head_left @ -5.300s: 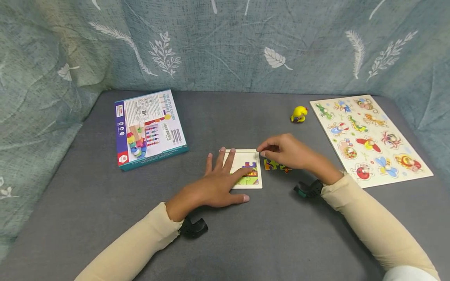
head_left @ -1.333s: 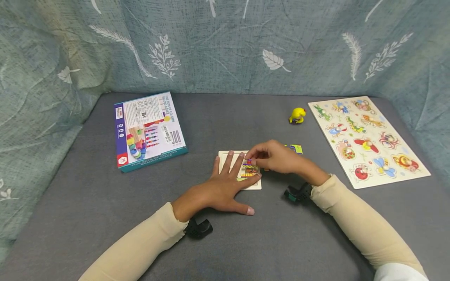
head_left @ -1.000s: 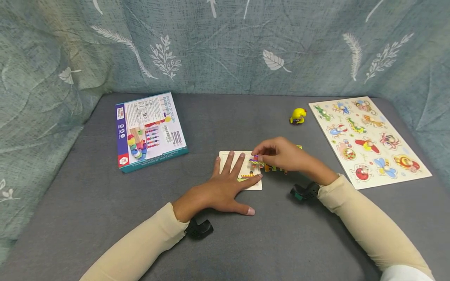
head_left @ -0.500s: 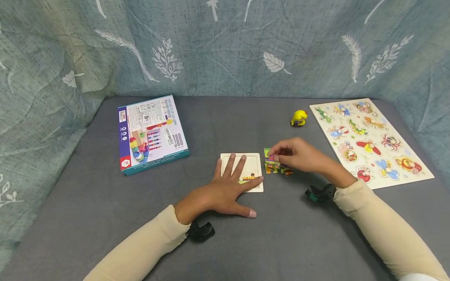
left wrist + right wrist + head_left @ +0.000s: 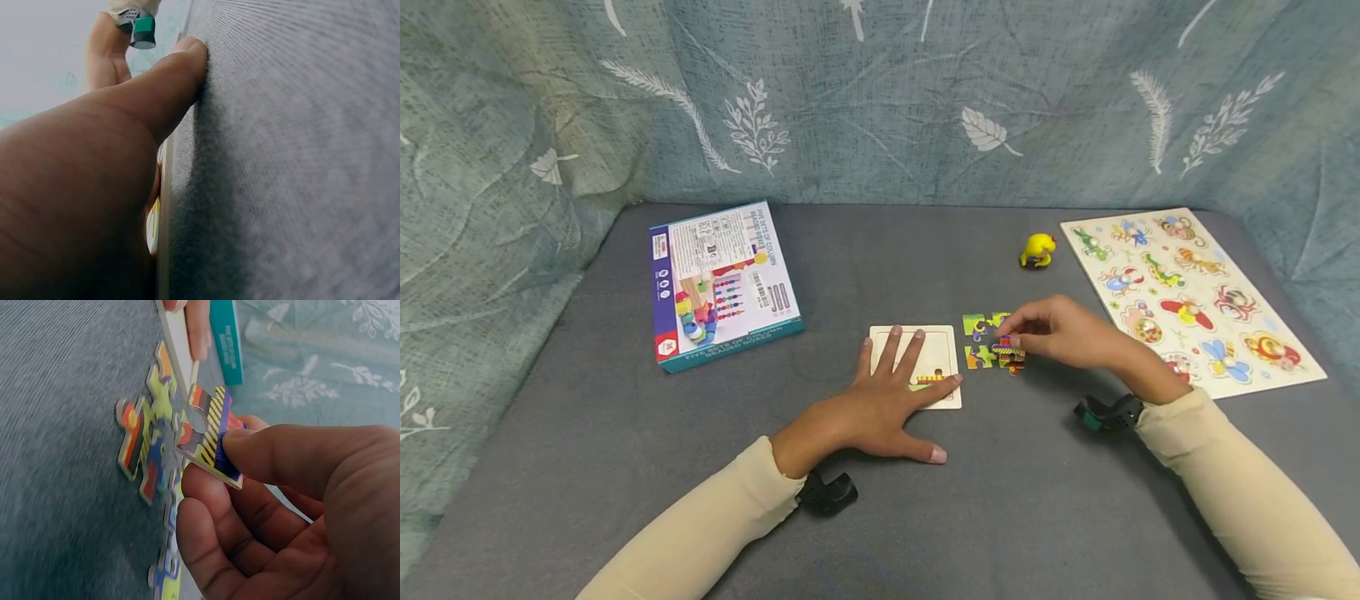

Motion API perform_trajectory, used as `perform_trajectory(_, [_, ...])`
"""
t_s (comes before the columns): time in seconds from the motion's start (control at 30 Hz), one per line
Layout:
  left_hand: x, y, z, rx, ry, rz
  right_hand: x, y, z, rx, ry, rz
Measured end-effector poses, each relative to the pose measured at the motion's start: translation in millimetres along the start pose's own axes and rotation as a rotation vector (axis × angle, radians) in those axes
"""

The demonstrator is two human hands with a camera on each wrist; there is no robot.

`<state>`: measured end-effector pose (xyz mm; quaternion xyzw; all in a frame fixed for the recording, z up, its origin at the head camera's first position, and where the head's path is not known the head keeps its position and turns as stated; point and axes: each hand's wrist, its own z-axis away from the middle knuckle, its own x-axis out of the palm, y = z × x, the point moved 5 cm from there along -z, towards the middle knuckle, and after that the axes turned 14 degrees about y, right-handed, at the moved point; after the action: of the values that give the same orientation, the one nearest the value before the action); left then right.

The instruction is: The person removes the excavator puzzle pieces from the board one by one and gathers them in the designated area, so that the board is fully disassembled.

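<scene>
Grey cloth table (image 5: 880,542), head view: carries everything here; a blue-green leaf-print curtain (image 5: 880,108) hangs behind it.
Left hand (image 5: 883,412): fingers straight and spread over the tray, gripping nothing; the thumb points off to the side, clear of the tray.
Pale square tray (image 5: 938,346): lies at the middle of the table, with part of a striped picture showing at its lower right, beside the index finger.
Right hand (image 5: 1063,333): thumb and fingers bent together, pinching a striped puzzle piece (image 5: 1009,351) above the loose pieces (image 5: 978,357), which lie just right of the tray.
Farther off: yellow duck (image 5: 1038,249), insect board (image 5: 1187,287) partly behind the right hand, and beaded-boxes carton (image 5: 724,283) at left.
Thumb close-up, left wrist view: the thumb extends next to the cloth; the tray shows only as a thin edge, and the other fingers are mostly hidden.
Striped piece, right wrist view: tilted between thumb and fingertips; loose pieces lie beyond it, near the tray's edge.
</scene>
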<state>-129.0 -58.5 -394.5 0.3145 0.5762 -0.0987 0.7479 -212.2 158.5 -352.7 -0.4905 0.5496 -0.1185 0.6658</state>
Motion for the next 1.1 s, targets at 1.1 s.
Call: perform_trajectory(1.1, [-3.9,2.8,1.5,0.008,0.004,0.005,-24,23,17.5,0.110,-0.037,0.042])
